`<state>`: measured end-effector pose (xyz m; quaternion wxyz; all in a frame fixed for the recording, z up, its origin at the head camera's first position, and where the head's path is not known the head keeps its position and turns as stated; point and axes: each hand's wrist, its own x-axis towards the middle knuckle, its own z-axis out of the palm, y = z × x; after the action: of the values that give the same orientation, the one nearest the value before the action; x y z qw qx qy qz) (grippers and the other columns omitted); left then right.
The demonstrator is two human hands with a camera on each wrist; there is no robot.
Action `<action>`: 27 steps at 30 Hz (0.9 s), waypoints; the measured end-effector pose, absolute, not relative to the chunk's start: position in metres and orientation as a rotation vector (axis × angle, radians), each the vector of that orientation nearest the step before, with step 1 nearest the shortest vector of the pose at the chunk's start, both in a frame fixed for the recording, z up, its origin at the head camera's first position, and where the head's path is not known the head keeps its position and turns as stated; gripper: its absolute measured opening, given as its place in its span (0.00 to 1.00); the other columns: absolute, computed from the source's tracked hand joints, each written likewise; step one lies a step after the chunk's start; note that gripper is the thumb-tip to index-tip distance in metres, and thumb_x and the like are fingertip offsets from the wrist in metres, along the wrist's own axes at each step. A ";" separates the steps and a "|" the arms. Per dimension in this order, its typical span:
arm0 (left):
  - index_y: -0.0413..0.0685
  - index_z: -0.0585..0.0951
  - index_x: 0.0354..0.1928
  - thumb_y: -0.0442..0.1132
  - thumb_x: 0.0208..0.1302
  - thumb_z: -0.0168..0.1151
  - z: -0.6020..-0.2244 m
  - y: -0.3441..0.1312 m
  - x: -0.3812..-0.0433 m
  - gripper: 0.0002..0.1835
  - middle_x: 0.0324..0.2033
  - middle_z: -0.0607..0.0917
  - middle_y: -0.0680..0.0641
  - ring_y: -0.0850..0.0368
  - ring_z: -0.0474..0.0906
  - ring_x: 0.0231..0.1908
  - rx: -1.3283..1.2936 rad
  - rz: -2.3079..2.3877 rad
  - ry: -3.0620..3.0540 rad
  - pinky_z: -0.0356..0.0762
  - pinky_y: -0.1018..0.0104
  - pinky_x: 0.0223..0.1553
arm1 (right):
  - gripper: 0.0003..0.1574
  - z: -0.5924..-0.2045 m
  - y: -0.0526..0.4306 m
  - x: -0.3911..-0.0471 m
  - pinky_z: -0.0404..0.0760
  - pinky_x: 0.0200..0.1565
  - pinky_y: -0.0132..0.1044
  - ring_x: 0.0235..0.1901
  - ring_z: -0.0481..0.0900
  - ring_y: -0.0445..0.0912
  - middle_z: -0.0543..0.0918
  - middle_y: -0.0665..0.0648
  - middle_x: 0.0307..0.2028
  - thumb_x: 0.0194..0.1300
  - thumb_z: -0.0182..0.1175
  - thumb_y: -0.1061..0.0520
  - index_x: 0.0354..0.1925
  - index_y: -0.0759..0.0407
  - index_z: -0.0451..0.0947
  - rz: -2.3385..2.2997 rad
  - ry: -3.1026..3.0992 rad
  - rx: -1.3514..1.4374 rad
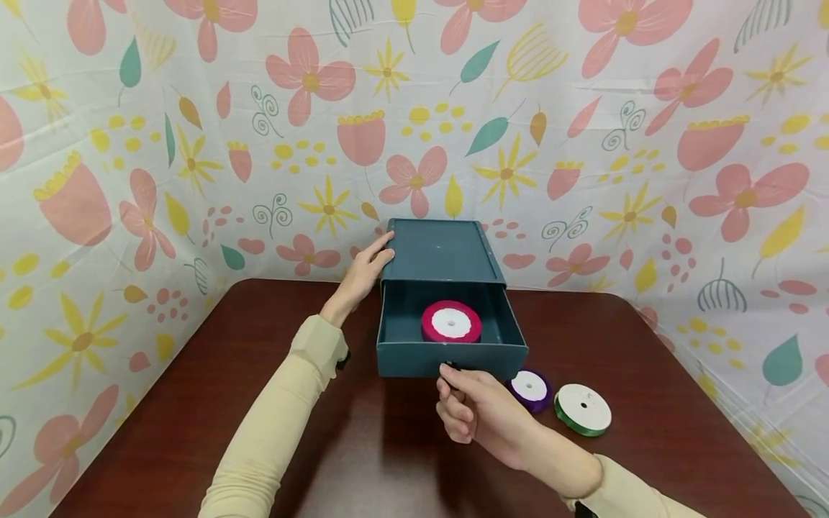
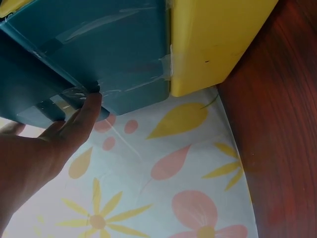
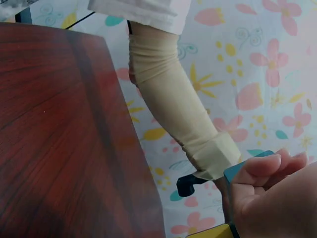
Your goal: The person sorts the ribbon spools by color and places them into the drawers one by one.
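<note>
A teal drawer box (image 1: 440, 248) stands at the back of the table, its drawer (image 1: 414, 361) pulled out toward me. Inside the drawer lies a magenta ribbon roll (image 1: 451, 323) with a white centre. My right hand (image 1: 486, 414) pinches the small dark knob (image 1: 451, 365) on the drawer front between thumb and curled fingers. On the box's left side rests my left hand (image 1: 363, 277), fingers extended. In the left wrist view the left hand (image 2: 54, 144) touches the teal wall (image 2: 114, 54); a yellow section (image 2: 213, 44) adjoins it.
To the right of the drawer, a purple ribbon roll (image 1: 529, 387) and a green ribbon roll (image 1: 583, 409) lie on the dark red wooden table (image 1: 272, 324). The right forearm passes close to both. A flowered cloth (image 1: 246, 180) hangs behind the box.
</note>
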<state>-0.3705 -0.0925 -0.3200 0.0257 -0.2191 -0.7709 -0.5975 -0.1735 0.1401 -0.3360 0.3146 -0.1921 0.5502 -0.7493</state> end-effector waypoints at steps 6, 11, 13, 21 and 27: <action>0.56 0.56 0.76 0.50 0.76 0.45 -0.309 -0.094 -0.359 0.30 0.12 0.56 0.55 0.58 0.51 0.15 -0.690 -1.844 -2.409 0.61 0.64 0.30 | 0.21 -0.336 0.138 -0.174 0.70 0.26 0.27 0.18 0.69 0.37 0.69 0.46 0.15 0.78 0.41 0.45 0.32 0.52 0.71 -1.986 1.465 -0.486; 0.53 0.55 0.76 0.46 0.76 0.44 -0.303 -0.095 -0.355 0.30 0.10 0.57 0.55 0.59 0.51 0.13 -0.699 -1.862 -2.434 0.59 0.66 0.26 | 0.21 -0.336 0.135 -0.175 0.71 0.26 0.27 0.17 0.70 0.37 0.70 0.47 0.15 0.77 0.41 0.45 0.31 0.52 0.71 -1.988 1.474 -0.474; 0.56 0.55 0.76 0.49 0.76 0.45 -0.309 -0.095 -0.362 0.30 0.12 0.59 0.52 0.59 0.52 0.14 -0.686 -1.871 -2.421 0.59 0.66 0.26 | 0.21 -0.336 0.134 -0.176 0.71 0.26 0.27 0.17 0.70 0.37 0.70 0.47 0.15 0.77 0.41 0.44 0.31 0.52 0.71 -1.990 1.478 -0.470; 0.62 0.57 0.75 0.54 0.75 0.46 -0.323 -0.092 -0.374 0.30 0.73 0.60 0.49 0.57 0.68 0.61 -0.666 -1.864 -2.372 0.62 0.55 0.68 | 0.21 -0.337 0.132 -0.180 0.70 0.24 0.27 0.16 0.69 0.37 0.68 0.46 0.14 0.77 0.43 0.44 0.31 0.52 0.70 -2.005 1.511 -0.462; 0.59 0.57 0.75 0.52 0.75 0.45 -0.321 -0.091 -0.373 0.30 0.75 0.57 0.50 0.50 0.58 0.72 -0.684 -1.892 -2.346 0.58 0.50 0.71 | 0.21 -0.336 0.134 -0.185 0.71 0.25 0.27 0.17 0.69 0.37 0.67 0.47 0.14 0.76 0.43 0.43 0.31 0.52 0.70 -2.010 1.524 -0.476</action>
<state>-0.3727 -0.0912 -0.3209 0.0256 -0.2212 -0.7589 -0.6120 -0.1847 0.1344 -0.3360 0.2836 -0.1778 0.5693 -0.7509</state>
